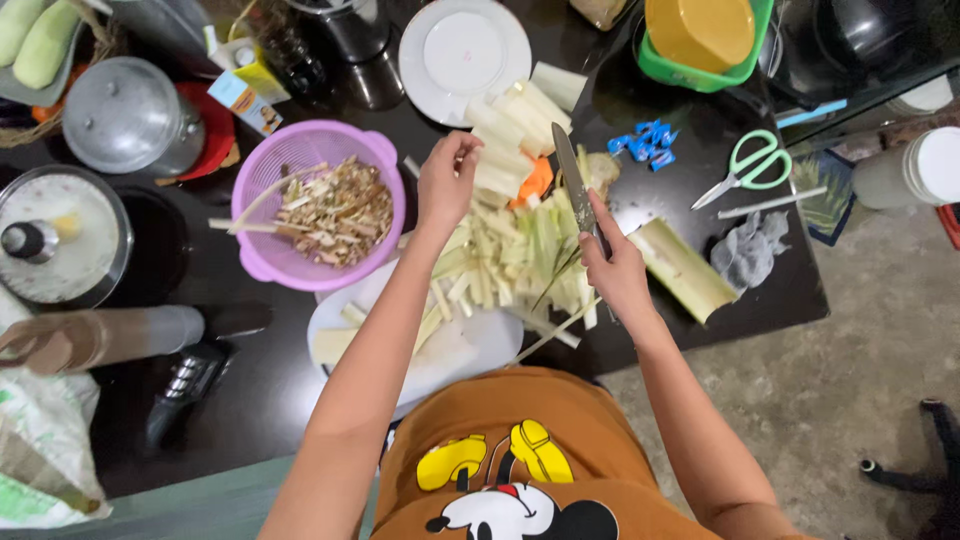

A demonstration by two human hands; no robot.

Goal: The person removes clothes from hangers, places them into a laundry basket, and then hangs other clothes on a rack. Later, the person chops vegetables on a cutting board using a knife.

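Observation:
My right hand (615, 265) grips the handle of a kitchen knife (572, 185), its blade pointing away over a heap of pale green stalk strips (505, 250) on a white cutting board (470, 345). My left hand (445, 180) hovers over the far part of the heap with thumb and fingers pinched together near thicker pale stalk chunks (515, 125); what it pinches is too small to tell. An orange piece (537, 180) lies among the chunks.
A purple colander (375, 160) with brown trimmings stands to the left. A white plate (465, 45), green-handled scissors (750, 165), blue wrappers (645, 140), a long stalk sheath (685, 270), a grey cloth (745, 250) and lidded pots (125, 115) crowd the dark table.

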